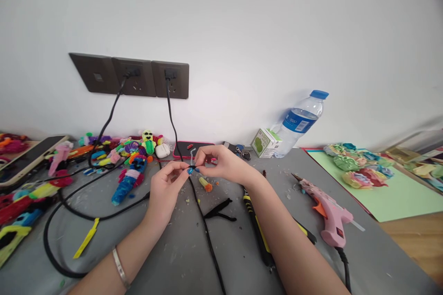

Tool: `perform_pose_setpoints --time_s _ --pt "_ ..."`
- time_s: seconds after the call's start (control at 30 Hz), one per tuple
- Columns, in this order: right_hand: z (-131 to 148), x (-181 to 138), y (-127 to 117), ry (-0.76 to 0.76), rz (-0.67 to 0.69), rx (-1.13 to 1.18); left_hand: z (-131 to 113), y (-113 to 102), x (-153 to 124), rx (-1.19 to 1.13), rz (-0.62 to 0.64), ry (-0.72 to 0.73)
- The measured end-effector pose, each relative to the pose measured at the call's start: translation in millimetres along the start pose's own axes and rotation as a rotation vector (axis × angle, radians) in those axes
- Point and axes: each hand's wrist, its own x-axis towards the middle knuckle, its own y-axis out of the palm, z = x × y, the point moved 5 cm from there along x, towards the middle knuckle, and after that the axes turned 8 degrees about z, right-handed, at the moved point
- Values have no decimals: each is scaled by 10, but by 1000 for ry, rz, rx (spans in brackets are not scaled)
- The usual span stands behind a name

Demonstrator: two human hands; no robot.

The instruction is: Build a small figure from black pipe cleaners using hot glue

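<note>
My left hand [166, 184] and my right hand [221, 162] meet over the middle of the grey table, fingertips almost touching. Both are closed in a pinch on a small black piece [192, 166], which looks like a bit of pipe cleaner; the fingers cover most of it. A short pale stem [192, 153] shows just above it, and I cannot tell whether they are joined. Just below the fingers lies a small yellow piece with an orange fuzzy end [207, 187]. Nearer to me rests a bent black pipe cleaner [220, 212].
A black cable [204, 221] runs beneath my hands. To the right lie yellow-black pliers [258, 226] and a pink glue gun [328, 216]. A water bottle [299, 124] leans on the wall. Colourful pipe-cleaner figures [129, 177] crowd the left side. A phone [182, 149] lies behind.
</note>
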Motion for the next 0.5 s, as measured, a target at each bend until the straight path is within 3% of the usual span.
perform_pose_setpoints --time_s 0.5 --pt "4 4 7 4 -3 -18 7 -11 1 43 -19 36"
